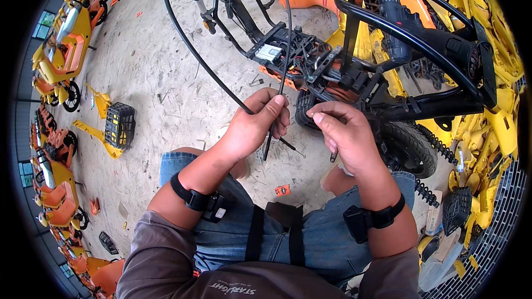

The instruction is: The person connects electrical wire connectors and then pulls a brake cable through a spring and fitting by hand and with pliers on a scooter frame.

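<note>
My left hand [249, 127] is closed round a thin black cable [195, 51], pinched between thumb and forefinger. The cable arcs up out of view in a loop, and its two ends hang below the fingers. To the right, my right hand [350, 135] is closed with thumb and fingertips together. A small dark, rod-like tip [333, 156] pokes out under its fingers; what it belongs to is hidden. Just beyond both hands stands a black scooter frame [426, 99] with exposed wiring [307, 55] and a rear tyre [413, 149].
A black power drill [391, 19] rests in the frame's tubing. Yellow body panels [501, 116] are heaped at the right. Orange and yellow scooters [58, 188] line the left. A black basket [119, 125] and a small orange piece [282, 190] lie on the concrete floor [160, 83].
</note>
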`<state>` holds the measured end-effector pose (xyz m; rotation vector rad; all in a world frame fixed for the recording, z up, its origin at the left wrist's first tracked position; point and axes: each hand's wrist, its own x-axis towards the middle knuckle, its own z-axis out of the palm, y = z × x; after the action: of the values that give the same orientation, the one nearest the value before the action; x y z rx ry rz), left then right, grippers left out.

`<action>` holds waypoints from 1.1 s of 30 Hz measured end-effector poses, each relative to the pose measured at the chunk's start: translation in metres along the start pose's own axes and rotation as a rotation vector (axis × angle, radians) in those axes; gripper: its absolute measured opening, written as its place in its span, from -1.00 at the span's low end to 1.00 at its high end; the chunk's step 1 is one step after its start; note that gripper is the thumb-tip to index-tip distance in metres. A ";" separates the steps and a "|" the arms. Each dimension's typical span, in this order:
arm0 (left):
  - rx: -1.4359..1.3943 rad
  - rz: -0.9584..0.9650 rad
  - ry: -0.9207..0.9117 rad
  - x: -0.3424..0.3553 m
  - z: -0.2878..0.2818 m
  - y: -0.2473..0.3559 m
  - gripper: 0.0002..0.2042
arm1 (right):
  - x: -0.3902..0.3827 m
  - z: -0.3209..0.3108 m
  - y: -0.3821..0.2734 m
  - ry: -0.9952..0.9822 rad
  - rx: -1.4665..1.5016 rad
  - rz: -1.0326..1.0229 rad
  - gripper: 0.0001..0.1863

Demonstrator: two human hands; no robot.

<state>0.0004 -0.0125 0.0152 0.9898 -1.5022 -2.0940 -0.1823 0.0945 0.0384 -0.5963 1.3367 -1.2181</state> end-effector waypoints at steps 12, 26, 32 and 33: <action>0.026 -0.002 -0.009 0.000 0.000 0.000 -0.72 | 0.001 -0.003 0.001 -0.016 0.018 0.020 -0.81; 0.014 -0.009 -0.009 -0.001 0.001 0.000 -0.72 | 0.003 -0.003 0.003 -0.019 0.036 0.015 -0.80; -0.001 -0.004 -0.021 -0.002 -0.001 0.001 -0.74 | 0.003 -0.002 0.003 -0.012 -0.001 0.008 -0.78; 0.000 -0.005 -0.023 -0.002 0.000 0.001 -0.74 | 0.003 -0.002 0.003 -0.012 -0.005 0.011 -0.78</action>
<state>0.0018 -0.0121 0.0166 0.9738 -1.5127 -2.1151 -0.1844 0.0933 0.0343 -0.5982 1.3317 -1.2014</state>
